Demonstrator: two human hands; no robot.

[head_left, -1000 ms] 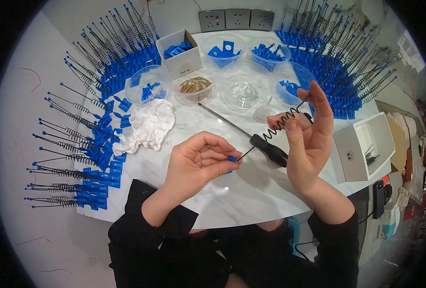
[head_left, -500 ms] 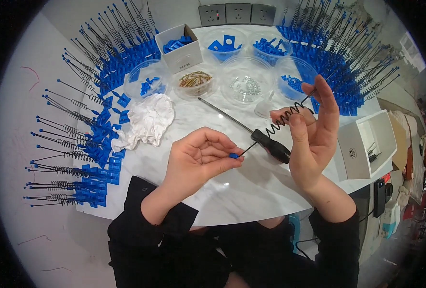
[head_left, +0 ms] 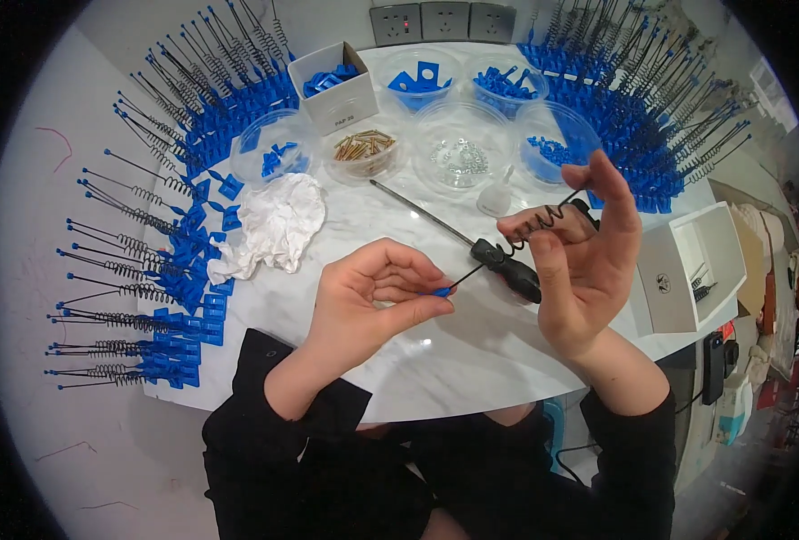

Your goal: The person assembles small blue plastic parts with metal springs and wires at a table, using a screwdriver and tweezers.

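My left hand (head_left: 354, 301) pinches a small blue plastic end piece (head_left: 437, 292) between thumb and fingertips. A straight black wire runs from this piece up to the right and widens into a black coil spring (head_left: 548, 219). Around the far end of the spring curl the fingers of my right hand (head_left: 588, 261), the thumb in front of the coils and the index finger by the wire's tip. The thumb and palm partly hide the coils. Beneath the wire, a black-handled screwdriver (head_left: 514, 273) lies on the white marbled table (head_left: 399, 378).
Assembled blue-based spring pieces crowd the left (head_left: 174, 270) and right (head_left: 624, 153) edges. Bowls hold brass-coloured screws (head_left: 363, 146), metal nuts (head_left: 462, 162) and blue parts. Also here are crumpled white tissue (head_left: 278, 220), a small translucent bottle (head_left: 495, 198) and a white box (head_left: 692, 270).
My right hand has turned slightly and its index finger has bent lower. The coils look shorter and sit further behind the thumb. My left hand has hardly moved.
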